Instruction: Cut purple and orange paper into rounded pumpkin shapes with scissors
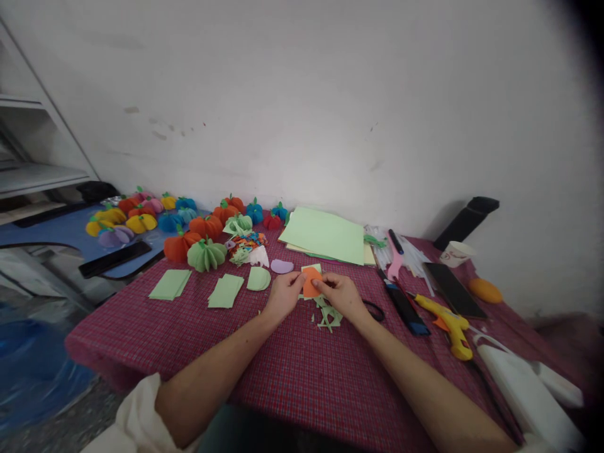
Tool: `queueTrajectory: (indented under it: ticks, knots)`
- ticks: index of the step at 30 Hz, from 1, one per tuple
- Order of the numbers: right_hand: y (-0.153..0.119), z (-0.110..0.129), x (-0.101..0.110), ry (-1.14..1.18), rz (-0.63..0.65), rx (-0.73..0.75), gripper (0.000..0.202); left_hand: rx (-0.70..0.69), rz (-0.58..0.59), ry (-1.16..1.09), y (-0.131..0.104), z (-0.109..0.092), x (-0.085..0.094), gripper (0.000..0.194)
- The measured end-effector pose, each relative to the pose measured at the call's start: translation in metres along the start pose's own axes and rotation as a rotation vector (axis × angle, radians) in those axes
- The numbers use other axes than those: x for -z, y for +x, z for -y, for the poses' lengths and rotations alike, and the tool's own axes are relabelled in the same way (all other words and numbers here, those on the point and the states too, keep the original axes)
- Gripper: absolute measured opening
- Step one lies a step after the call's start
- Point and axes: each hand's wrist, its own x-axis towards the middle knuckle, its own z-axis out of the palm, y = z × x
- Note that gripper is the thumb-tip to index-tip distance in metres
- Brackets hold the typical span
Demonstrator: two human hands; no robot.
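Between both hands is a small orange paper piece (311, 284) with a rounded outline, and some light green paper (317, 268) shows behind its top edge. My left hand (285, 296) pinches its left side. From the right, my right hand (343, 296) grips it with the thumb on its face. Light green paper scraps (329, 318) lie just below the hands. To the left are a stack of rounded green cutouts (258, 279), a purple cutout (282, 266) and two stacks of green paper squares (225, 291). Black scissor handles (374, 310) show partly beside my right hand.
Several paper pumpkins (207, 255) fill the back left of the checked tablecloth (283, 377). Large green sheets (325, 236) lie at the back. On the right are a yellow glue gun (448, 321), a utility knife (406, 308), a paper cup (457, 253) and a white power strip (523, 390).
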Motion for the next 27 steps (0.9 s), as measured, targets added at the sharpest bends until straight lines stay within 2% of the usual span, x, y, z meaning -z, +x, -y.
queueTrajectory:
  ticks: [8,18,27]
  knots:
    - [0.0013,-0.0014,0.0021,-0.021,0.033,0.019,0.027,-0.023,0.014,0.025,0.0006,0.0041,-0.0009,0.037]
    - [-0.0007,0.0048,0.0085,0.009,0.127,-0.040,0.027,-0.027,0.035,0.071,0.0005,0.0030,0.0001,0.038]
    - [-0.0012,0.0007,0.0077,0.007,0.125,-0.040,0.027,-0.045,0.033,0.092,-0.0003,0.0017,0.0014,0.038]
